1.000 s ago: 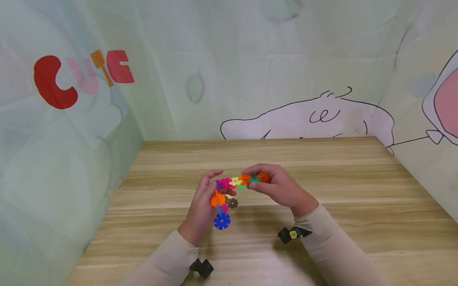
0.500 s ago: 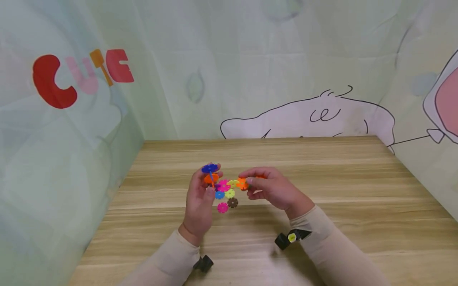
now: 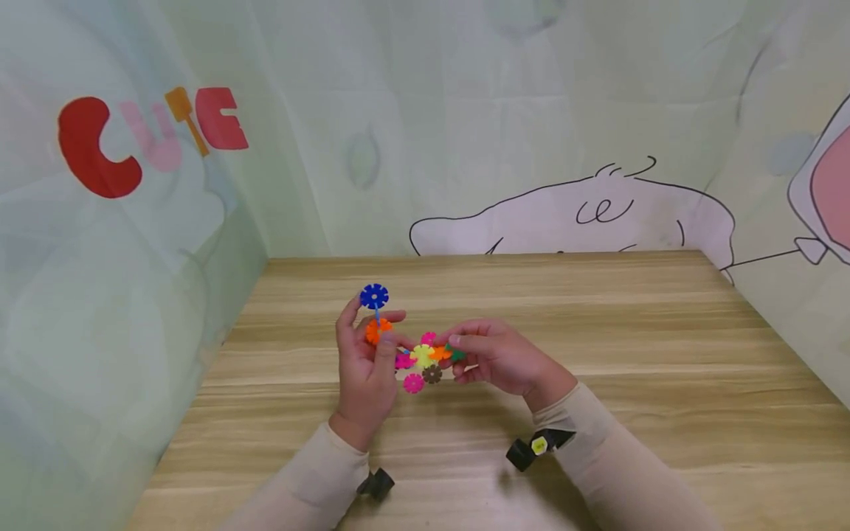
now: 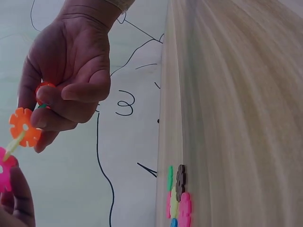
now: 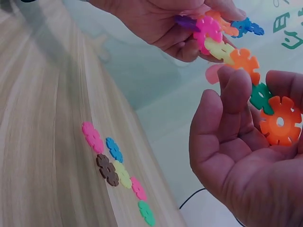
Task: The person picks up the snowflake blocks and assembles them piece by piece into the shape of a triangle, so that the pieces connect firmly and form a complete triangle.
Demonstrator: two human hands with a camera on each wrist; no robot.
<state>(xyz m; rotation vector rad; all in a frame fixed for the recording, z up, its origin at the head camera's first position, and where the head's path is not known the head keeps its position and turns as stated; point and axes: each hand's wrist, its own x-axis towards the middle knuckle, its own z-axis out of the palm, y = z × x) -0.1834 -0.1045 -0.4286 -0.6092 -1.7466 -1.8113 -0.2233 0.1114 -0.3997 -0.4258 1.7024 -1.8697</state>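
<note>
Both hands hold a chain of slotted, flower-shaped plastic discs (image 3: 423,356) above the wooden table. My left hand (image 3: 365,376) pinches the chain near a purple and a pink disc (image 5: 207,34). From that end a dark blue disc (image 3: 375,296) stands up, joined through a light blue one to an orange disc (image 3: 378,331). With fingers curled, my right hand (image 3: 505,355) grips the other end by a green disc (image 5: 261,98) and an orange end disc (image 5: 280,121). A yellow disc and another orange disc (image 5: 245,65) span the gap between the hands.
Several loose discs lie on the table (image 3: 631,354) beneath the hands, among them a brown disc (image 5: 107,170), a pink disc (image 5: 93,137), a blue disc (image 5: 114,150) and a green disc (image 5: 147,213). A printed cloth (image 3: 319,147) walls the table's back and left.
The left hand has turned, swinging the dark blue disc from below the hand to above it. The right hand has shifted slightly left and down, its end of the chain turning with it.
</note>
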